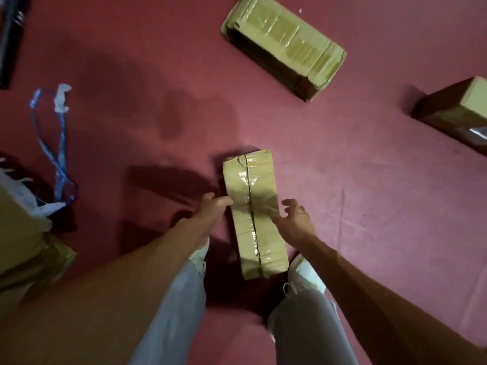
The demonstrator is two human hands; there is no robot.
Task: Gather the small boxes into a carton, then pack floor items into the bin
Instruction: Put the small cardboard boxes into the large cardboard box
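On carpet (369,159), sealed box (253,206) between left grip (212,208) and right grip (296,219), both wide.

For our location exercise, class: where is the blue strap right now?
Head view: the blue strap lies on the red floor at far left, beside a white bag, well left of the nearest box.

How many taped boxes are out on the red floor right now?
3. The near box lies between the left hand and right hand; the far box ahead; the edge box cut off at right. Cardboard at left may hide more.
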